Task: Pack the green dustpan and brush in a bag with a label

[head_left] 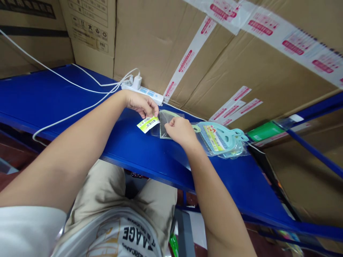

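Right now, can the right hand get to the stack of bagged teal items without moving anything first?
Probably yes. The right hand pinches a clear plastic bag directly beside the stack of bagged teal items, with only bare blue shelf around them. It would have to let go of the bag first.

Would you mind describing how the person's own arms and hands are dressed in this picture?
Both arms are bare from above the elbow down. The left hand and right hand have no gloves, rings or watch showing. A white short sleeve covers the left upper arm; the right sleeve is out of view.
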Demonstrator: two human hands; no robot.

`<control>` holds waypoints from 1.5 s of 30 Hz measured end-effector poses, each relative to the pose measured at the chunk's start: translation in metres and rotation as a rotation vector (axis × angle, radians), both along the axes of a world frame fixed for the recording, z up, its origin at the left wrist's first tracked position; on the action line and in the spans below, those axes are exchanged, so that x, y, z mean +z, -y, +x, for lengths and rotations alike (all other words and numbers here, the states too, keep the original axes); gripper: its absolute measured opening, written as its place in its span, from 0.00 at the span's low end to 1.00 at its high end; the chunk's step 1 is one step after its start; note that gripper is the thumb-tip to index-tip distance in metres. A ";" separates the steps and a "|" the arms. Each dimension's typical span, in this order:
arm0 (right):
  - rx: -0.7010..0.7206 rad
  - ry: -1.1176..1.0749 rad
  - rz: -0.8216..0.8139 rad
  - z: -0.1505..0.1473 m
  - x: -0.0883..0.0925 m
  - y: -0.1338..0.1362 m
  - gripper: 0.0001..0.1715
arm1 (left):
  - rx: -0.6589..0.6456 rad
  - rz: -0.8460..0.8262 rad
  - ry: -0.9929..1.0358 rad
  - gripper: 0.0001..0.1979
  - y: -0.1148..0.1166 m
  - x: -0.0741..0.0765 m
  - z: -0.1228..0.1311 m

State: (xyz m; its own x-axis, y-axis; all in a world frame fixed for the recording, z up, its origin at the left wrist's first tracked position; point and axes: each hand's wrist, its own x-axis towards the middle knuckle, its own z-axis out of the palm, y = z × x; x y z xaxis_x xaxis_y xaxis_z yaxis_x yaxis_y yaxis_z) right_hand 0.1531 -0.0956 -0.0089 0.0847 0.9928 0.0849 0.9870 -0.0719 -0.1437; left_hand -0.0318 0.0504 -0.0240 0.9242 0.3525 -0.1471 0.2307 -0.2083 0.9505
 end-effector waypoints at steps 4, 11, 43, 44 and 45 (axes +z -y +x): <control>0.001 -0.004 0.006 0.001 0.000 0.000 0.12 | 0.013 -0.006 -0.034 0.11 -0.001 -0.002 0.001; 0.004 -0.007 -0.009 0.001 0.001 0.001 0.13 | -0.010 -0.025 -0.017 0.14 0.000 -0.005 0.002; 0.007 -0.048 0.018 0.006 0.000 -0.004 0.15 | 0.078 0.021 -0.019 0.23 0.007 -0.007 0.017; 0.012 -0.046 0.018 0.007 0.000 -0.004 0.15 | 0.085 0.020 -0.007 0.23 0.008 -0.007 0.017; 0.017 -0.047 0.018 0.007 0.000 -0.004 0.15 | 0.088 0.020 0.000 0.23 0.008 -0.007 0.018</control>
